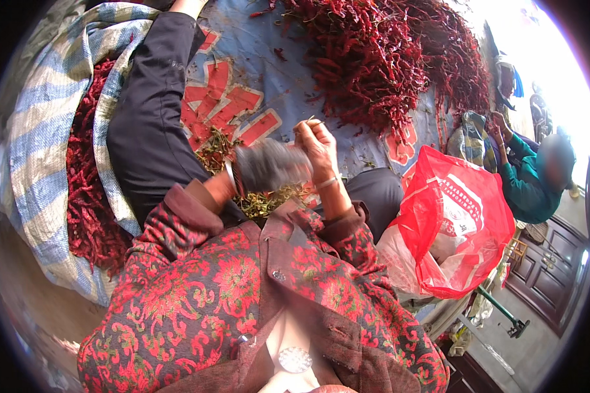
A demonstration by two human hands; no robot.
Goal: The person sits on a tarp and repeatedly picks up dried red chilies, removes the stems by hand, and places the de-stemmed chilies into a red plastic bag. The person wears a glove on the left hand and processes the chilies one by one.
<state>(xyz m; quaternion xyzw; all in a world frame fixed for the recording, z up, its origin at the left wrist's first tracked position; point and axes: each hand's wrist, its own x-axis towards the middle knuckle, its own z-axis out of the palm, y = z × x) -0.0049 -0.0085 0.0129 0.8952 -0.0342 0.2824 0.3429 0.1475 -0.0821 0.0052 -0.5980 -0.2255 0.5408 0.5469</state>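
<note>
My right hand (318, 145) is raised over my lap, its fingers pinched on a thin pale chilli stem (308, 120). Just to its left, my left hand (265, 167) is a grey blur of motion, and its grip is unreadable. Below both hands lies a heap of greenish-yellow stems (269, 200) between my dark-trousered legs (151, 124). A big pile of dried red chillies (380, 59) covers the blue printed sheet (255, 52) beyond my hands.
A blue-and-white striped woven sack (36, 170) full of dried chillies lies open at my left. A red plastic bag (462, 223) stands open at my right. A person in a teal jacket (531, 183) sits at the far right. A dark wooden door (550, 275) is behind.
</note>
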